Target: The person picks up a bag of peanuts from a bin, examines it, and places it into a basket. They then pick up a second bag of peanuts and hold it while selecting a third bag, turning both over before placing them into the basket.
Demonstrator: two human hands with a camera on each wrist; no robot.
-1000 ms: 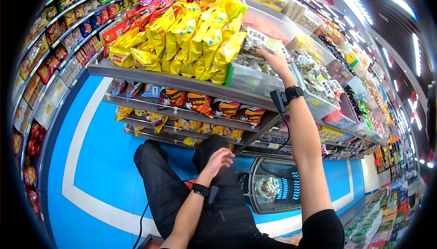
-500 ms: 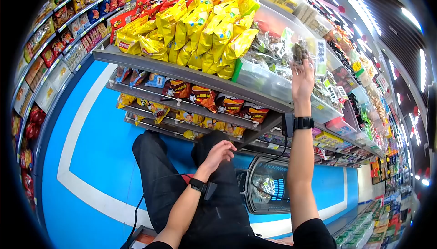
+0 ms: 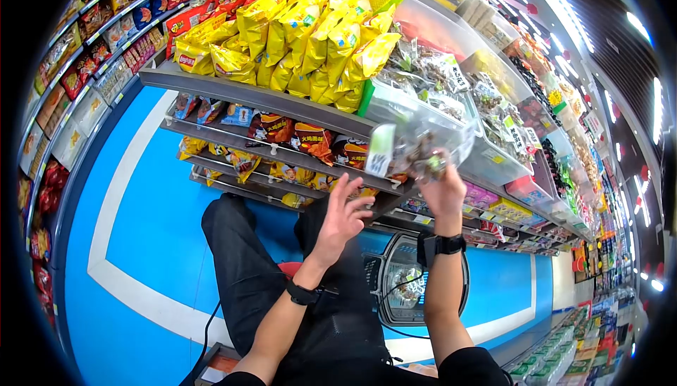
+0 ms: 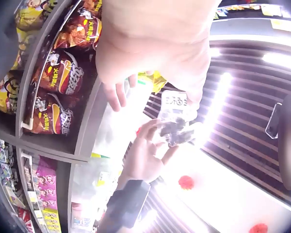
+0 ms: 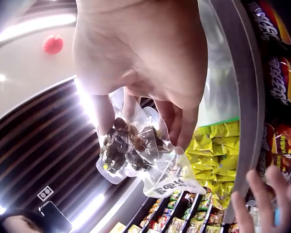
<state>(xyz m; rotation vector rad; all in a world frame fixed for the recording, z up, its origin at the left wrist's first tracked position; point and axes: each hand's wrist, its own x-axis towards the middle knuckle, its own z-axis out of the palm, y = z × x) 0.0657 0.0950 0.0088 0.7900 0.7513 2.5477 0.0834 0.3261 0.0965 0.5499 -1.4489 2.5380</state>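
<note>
My right hand grips a clear plastic bag of dark brown pieces with a white printed label. In the head view the bag is blurred, in front of the shelf edge and below the clear bins. My left hand is raised to the left of it, fingers spread and apart from the bag, holding nothing. Similar bags fill the clear bin above. Another such bag lies in the dark shopping basket on the floor.
Yellow snack bags are piled on the shelf's top, left of the bins. Brown and red packets line the shelf beneath. The shelf's grey front edge runs across before my knees. A cable hangs near my left arm.
My right hand has lifted a bag out of the bins and brought it down and toward me, past the shelf edge. My left hand has risen, its fingers spreading.
</note>
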